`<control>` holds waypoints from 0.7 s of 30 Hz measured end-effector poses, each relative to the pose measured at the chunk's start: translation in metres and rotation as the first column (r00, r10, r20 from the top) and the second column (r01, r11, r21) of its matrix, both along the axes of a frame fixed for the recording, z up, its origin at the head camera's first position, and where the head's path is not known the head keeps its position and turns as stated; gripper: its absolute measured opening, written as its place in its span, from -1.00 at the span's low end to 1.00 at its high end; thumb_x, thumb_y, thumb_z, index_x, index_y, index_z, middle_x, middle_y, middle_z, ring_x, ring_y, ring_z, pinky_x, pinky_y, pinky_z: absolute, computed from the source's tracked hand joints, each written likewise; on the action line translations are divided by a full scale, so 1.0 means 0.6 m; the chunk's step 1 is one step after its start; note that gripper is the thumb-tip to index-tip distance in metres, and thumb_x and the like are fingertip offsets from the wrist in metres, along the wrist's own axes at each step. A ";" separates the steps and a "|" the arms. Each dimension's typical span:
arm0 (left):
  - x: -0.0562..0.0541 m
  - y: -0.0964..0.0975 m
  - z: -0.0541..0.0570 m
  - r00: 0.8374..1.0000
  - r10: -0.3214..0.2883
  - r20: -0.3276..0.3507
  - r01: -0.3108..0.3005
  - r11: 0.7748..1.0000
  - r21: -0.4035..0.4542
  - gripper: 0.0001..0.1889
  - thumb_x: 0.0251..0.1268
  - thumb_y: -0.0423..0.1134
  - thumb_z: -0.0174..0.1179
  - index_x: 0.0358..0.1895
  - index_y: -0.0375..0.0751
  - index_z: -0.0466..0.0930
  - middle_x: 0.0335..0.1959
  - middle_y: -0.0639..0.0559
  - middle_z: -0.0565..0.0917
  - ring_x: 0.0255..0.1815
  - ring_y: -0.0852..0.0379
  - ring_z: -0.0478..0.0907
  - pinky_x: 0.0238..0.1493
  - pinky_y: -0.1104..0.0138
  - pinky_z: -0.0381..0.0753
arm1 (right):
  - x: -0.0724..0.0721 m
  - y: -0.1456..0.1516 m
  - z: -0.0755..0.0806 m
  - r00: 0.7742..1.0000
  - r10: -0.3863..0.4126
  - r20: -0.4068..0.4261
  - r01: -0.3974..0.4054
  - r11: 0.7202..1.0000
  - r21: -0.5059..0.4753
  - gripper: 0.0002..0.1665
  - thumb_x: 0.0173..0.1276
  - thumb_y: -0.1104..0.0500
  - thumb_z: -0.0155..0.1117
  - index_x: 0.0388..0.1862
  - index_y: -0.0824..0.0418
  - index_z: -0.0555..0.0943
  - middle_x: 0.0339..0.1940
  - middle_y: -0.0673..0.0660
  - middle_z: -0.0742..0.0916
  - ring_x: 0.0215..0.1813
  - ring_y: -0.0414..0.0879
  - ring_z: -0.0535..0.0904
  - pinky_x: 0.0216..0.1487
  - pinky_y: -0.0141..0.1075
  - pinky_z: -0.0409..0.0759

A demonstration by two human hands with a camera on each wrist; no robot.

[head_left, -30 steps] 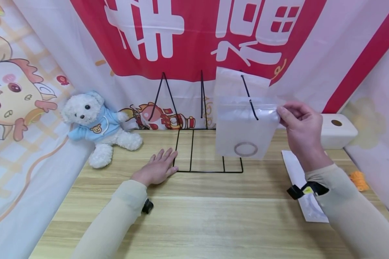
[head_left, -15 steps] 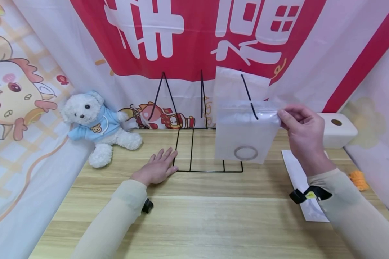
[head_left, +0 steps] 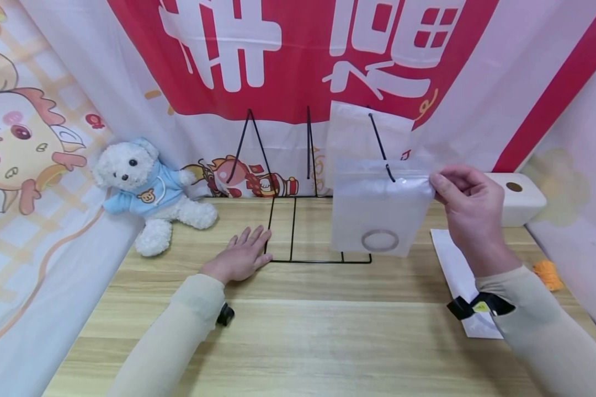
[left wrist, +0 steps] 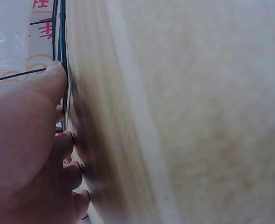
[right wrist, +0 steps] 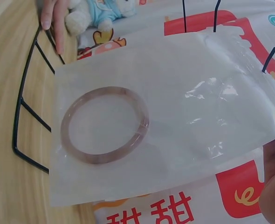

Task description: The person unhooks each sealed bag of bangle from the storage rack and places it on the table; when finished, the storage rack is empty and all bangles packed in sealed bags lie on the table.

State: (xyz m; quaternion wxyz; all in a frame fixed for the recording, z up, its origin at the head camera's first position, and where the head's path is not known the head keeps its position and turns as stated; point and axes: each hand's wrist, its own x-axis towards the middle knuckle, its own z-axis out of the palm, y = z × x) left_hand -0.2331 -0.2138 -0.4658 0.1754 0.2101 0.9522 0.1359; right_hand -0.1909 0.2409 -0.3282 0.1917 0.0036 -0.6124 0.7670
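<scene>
A clear zip bag (head_left: 372, 207) with a pinkish ring-shaped bangle (right wrist: 105, 125) inside hangs near the front end of the rack's right hook (head_left: 390, 173). My right hand (head_left: 472, 212) pinches its upper right edge between thumb and fingers. The hook's tip pokes out in front of the bag. Farther back on that hook hangs a second whitish bag (head_left: 367, 132), partly hidden by the front one. My left hand (head_left: 240, 256) lies flat with fingers spread on the table, its fingertips against the left side of the black wire rack (head_left: 292, 231).
A white teddy bear (head_left: 151, 193) in a blue hoodie sits at the left. To the right lie a flat white packet (head_left: 452, 259), a white box (head_left: 521, 201) and an orange bundle (head_left: 547, 275). A printed cloth (head_left: 288, 66) hangs behind the rack.
The front bag has slid forward and down along the hook, toward its tip. My right hand has shifted slightly right and down with it; my left hand has stayed put.
</scene>
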 end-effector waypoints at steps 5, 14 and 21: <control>-0.016 -0.013 -0.033 1.000 0.003 -0.016 -0.003 1.000 0.008 -0.18 0.75 0.31 -0.21 0.82 0.01 -0.18 0.85 -0.12 -0.21 0.84 -0.33 -0.34 0.76 -0.35 -0.28 | 0.008 0.003 -0.003 1.000 0.021 -0.018 -0.022 0.999 -0.039 -0.46 0.31 0.16 0.64 0.18 0.39 0.72 -0.14 0.08 0.88 -0.08 -0.12 0.85 0.05 -0.34 0.80; -0.016 -0.015 -0.033 1.000 -0.008 -0.029 0.008 1.000 0.022 -0.16 0.73 0.35 -0.23 0.82 0.02 -0.16 0.85 -0.16 -0.18 0.83 -0.40 -0.31 0.73 -0.41 -0.24 | 0.024 0.002 -0.005 0.999 0.041 -0.030 -0.043 0.996 -0.073 -0.48 0.29 0.19 0.65 0.17 0.40 0.73 -0.16 0.09 0.88 -0.14 -0.12 0.84 0.03 -0.34 0.81; -0.013 -0.013 -0.028 0.999 -0.017 -0.027 0.018 0.999 0.034 -0.17 0.74 0.34 -0.21 0.82 0.00 -0.13 0.85 -0.20 -0.16 0.82 -0.44 -0.29 0.71 -0.45 -0.26 | 0.033 -0.001 -0.007 0.997 0.035 -0.068 -0.041 0.996 -0.084 -0.54 0.33 0.28 0.60 0.14 0.45 0.72 -0.18 0.11 0.88 -0.20 -0.12 0.84 -0.01 -0.34 0.82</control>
